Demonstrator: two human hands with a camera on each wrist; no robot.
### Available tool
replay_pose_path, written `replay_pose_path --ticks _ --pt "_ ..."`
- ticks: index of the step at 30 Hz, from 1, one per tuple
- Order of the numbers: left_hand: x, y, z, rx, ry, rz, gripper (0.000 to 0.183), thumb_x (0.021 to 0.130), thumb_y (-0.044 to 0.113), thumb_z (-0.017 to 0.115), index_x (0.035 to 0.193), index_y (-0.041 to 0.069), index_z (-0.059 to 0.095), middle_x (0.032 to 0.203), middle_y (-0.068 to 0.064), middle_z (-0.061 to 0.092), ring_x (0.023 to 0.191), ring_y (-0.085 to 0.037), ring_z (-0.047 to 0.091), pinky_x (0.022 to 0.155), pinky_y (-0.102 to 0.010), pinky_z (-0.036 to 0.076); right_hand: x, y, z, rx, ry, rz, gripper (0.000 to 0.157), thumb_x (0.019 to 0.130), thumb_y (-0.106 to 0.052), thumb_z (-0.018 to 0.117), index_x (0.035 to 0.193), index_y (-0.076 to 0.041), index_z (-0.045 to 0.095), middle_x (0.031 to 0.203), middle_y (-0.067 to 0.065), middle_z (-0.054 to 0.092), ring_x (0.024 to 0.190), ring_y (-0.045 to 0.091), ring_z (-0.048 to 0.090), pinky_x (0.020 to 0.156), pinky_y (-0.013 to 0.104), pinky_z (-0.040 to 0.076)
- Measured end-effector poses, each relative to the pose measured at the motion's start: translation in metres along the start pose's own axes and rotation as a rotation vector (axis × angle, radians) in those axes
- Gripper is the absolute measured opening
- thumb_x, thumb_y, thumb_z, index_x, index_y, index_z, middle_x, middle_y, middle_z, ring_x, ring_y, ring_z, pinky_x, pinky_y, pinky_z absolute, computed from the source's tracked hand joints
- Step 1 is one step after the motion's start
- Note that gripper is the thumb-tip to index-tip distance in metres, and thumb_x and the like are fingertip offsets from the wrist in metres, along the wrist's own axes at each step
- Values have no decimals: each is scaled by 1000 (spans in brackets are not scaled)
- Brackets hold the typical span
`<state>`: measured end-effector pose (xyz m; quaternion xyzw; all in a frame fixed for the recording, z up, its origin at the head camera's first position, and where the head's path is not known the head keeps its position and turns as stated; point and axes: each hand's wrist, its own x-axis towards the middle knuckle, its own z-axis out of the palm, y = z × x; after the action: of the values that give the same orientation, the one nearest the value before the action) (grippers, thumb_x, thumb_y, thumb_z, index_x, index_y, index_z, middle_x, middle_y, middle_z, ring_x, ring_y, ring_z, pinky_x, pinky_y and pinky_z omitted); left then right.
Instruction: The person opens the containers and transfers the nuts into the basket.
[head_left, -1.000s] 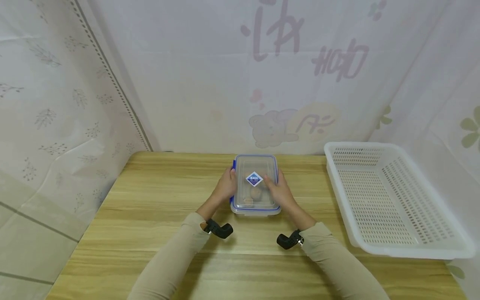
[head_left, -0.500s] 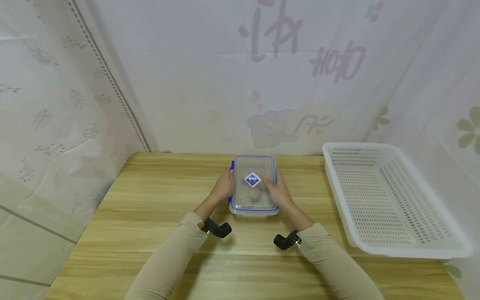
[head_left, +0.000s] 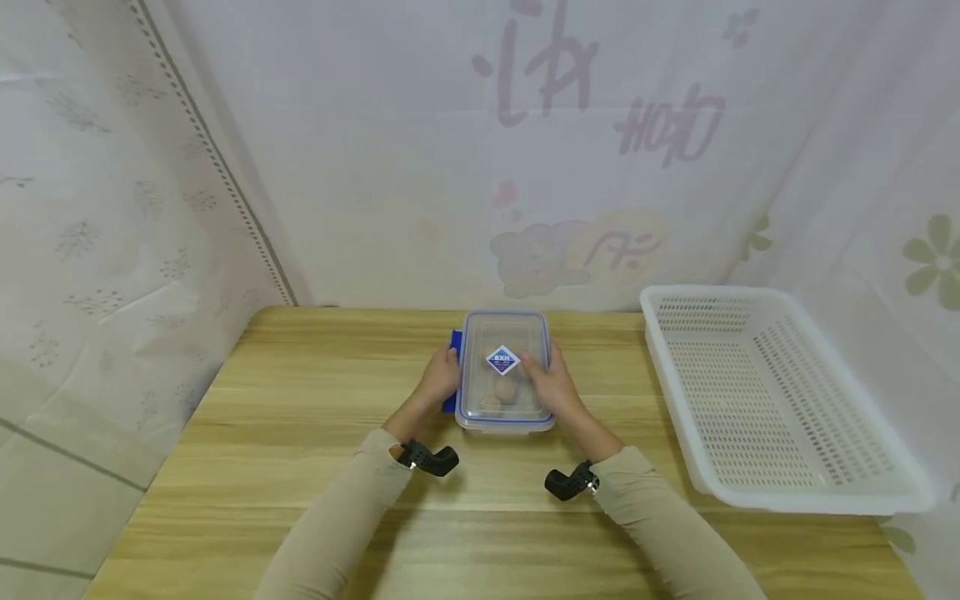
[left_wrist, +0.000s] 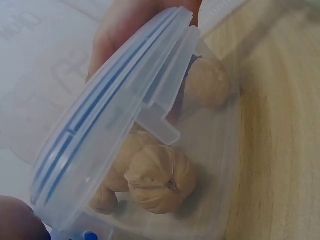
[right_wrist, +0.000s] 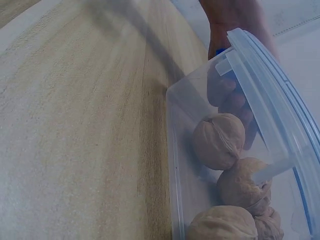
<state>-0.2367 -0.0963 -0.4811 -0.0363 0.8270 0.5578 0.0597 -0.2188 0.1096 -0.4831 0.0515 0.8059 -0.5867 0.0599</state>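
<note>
A clear plastic food container (head_left: pixel 487 325) with a blue-lined lid and a diamond sticker lies on the wooden table. Several walnuts (left_wrist: pixel 162 180) show through its wall, in the right wrist view (right_wrist: pixel 220 142) too. Along the container's left side a blue latch (head_left: pixel 456 340) stands out from the lid. My left hand (head_left: pixel 435 383) pinches this latch, thumb on top; its fingers (right_wrist: pixel 235 100) show through the far wall in the right wrist view. On the opposite side my right hand (head_left: pixel 557 385) grips the container, its thumb across the lid.
A white plastic basket (head_left: pixel 675 408) with slotted sides stands on the right of the wooden table (head_left: pixel 315 375). Patterned cloth (head_left: pixel 375 167) hangs behind the table and along both sides. A black wrist mount (head_left: pixel 431 458) is strapped to each forearm.
The blue latch on the left has swung outward from the lid. My left hand has shifted slightly left with it, while the right hand keeps its hold.
</note>
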Motion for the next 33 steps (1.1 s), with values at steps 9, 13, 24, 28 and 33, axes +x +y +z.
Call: replay_pose_path --ticks 9,13,24,28,33 --pt "-2 -6 -2 -64 -48 -11 43 112 15 25 131 -15 48 118 -30 59 108 -39 61 97 -51 55 0 1 -1 -24 -6 10 76 107 -40 51 163 -6 12 165 21 23 152 41 19 126 56 15" --pt "-2 -3 -3 -44 -61 -24 47 112 20 27 140 -16 42 132 -34 54 122 -45 55 109 -54 47 -1 -3 -4 -31 -28 6 75 107 -38 52 162 -5 13 163 23 24 151 41 22 126 57 18" --pt "0 15 -34 14 -156 -37 53 109 21 46 151 -10 35 136 -31 51 106 -37 61 79 -38 63 -1 -19 -26 -221 -89 -21 70 103 -32 61 154 7 31 148 34 43 132 47 49 108 57 49" --pt "0 28 -47 -35 -298 -47 57 108 19 51 152 -11 31 140 -34 48 118 -43 60 87 -42 63 -3 -23 -30 -267 -62 -49 59 102 -26 64 146 7 45 123 28 59 108 37 61 87 43 60" --pt "-5 37 -53 -64 -398 -100 55 104 6 58 150 -11 36 135 -32 53 106 -40 67 88 -44 63 -4 -28 -35 -293 -67 -47 52 100 -21 66 140 8 51 104 18 60 92 26 60 71 31 57"
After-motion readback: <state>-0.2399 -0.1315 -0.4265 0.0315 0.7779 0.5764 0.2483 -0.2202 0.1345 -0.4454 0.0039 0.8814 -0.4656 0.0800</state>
